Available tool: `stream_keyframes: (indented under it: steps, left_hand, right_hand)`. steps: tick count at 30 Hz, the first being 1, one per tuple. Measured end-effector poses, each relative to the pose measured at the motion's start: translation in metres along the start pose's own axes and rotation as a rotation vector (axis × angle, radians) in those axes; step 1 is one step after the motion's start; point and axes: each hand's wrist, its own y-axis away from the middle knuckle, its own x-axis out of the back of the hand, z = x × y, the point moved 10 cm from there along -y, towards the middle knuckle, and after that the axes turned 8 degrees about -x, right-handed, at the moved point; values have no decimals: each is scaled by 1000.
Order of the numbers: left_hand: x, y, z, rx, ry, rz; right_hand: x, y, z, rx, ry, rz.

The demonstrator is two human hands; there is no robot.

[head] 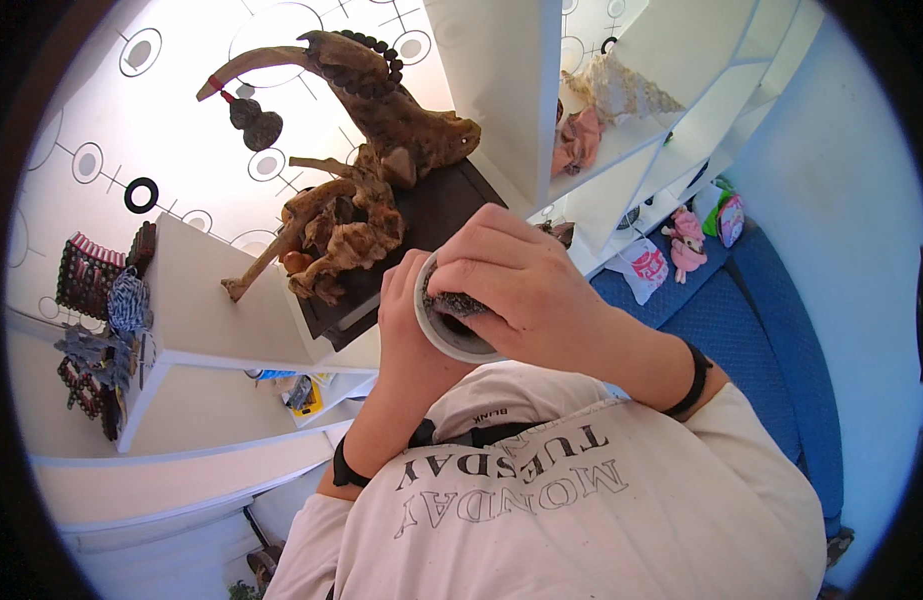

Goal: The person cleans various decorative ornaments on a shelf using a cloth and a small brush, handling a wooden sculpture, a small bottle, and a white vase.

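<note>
My left hand (pixel 403 319) is wrapped around a pale cup-like container (pixel 433 341), held up in front of my chest with its round mouth facing the camera. Over that mouth, my right hand (pixel 525 281) has its fingertips dipped inside the rim. They pinch a dark, speckled, soft-looking piece, perhaps cloth or sponge (pixel 461 304). The container's inside looks dark, and its bottom is hidden by my fingers. Just beyond my hands, a carved root-wood sculpture (pixel 364 105) stands on a dark wooden base (pixel 457 199). A bead string and a small hanging gourd-shaped ornament (pixel 259 124) adorn it.
White shelving (pixel 228 300) surrounds the sculpture. Beaded items (pixel 90 277) and a yarn ball (pixel 129 300) sit at the left. A large seashell (pixel 619 86) occupies an upper right compartment. On the right, a blue sofa (pixel 731 330) carries a pink plush toy (pixel 686 244) and a plastic bag (pixel 641 268).
</note>
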Motion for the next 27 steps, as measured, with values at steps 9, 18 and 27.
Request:
stream_keyframes:
  steps: [9, 18, 27]
  left_hand:
    - [0, 1, -4, 78, -36, 7]
    - [5, -2, 2, -34, -33, 60]
    - [4, -1, -8, 97, -139, 8]
  right_hand:
    - [9, -5, 10, -193, 327, 22]
    - [-1, -9, -5, 29, -41, -56]
    - [7, -10, 7, -207, 599, -154]
